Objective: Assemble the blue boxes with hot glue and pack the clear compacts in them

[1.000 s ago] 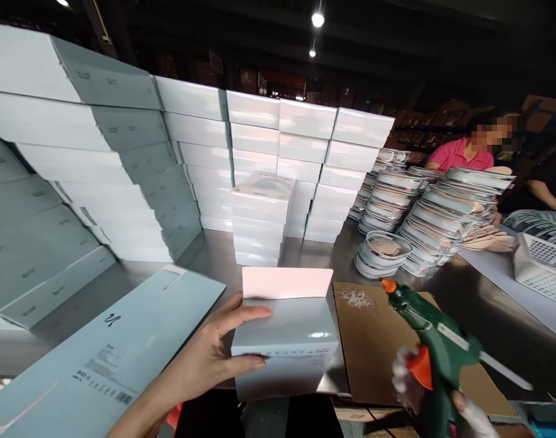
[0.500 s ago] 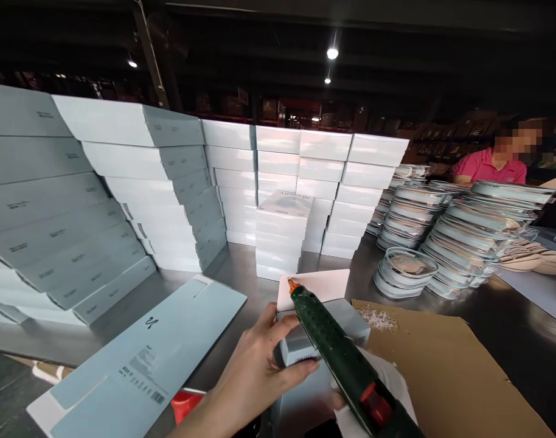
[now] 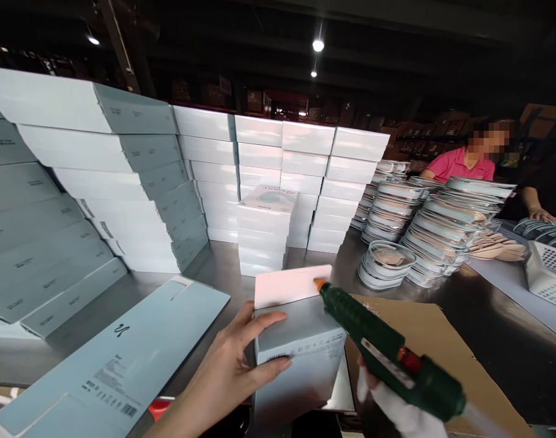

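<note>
While the left end of a pale box [image 3: 300, 322] is pinched between the thumb and fingers of the left hand [image 3: 227, 353], its pink flap [image 3: 282, 289] is held upright in the lower centre of the frame, at the near edge of the metal table [image 3: 218, 258]. At lower right, a green glue gun [image 3: 364, 340] is gripped by the gloved right hand [image 3: 387, 401], whose fingers are partly hidden; its orange tip is brought up to the flap's right edge, though contact cannot be told. The lower left is taken up by a flat blue carton [image 3: 118, 340], separated from the box by a narrow gap. Behind the flap, a strip of metal is left before a short stack of boxes [image 3: 262, 237]. Room rightward is bounded by glass containers [image 3: 442, 231], beyond a cardboard sheet [image 3: 428, 334].
</note>
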A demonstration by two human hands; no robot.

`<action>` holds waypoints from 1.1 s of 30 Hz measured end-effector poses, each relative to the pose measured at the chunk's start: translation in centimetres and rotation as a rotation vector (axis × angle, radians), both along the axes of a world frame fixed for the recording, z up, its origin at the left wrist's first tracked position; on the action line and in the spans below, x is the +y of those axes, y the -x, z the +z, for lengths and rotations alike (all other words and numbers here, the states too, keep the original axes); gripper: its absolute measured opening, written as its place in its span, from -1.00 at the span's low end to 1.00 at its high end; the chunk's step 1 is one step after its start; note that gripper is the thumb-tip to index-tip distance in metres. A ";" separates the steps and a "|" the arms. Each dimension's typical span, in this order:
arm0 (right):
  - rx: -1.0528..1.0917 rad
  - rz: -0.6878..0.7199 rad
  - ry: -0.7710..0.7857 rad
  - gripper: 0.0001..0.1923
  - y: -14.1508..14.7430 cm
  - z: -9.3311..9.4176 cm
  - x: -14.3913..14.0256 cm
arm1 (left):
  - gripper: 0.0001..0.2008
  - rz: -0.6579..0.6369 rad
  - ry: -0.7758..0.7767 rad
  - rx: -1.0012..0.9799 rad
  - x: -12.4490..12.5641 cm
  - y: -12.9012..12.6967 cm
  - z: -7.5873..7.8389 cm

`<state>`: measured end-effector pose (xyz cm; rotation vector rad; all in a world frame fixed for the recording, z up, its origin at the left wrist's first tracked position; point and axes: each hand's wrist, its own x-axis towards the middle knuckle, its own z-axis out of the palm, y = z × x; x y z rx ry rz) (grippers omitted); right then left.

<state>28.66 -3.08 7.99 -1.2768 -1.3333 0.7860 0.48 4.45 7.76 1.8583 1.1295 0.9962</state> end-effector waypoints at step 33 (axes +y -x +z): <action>-0.428 0.411 -0.412 -0.44 0.2 -1.0 5.3 | -0.54 -0.315 -0.436 -0.220 3.5 1.7 -4.7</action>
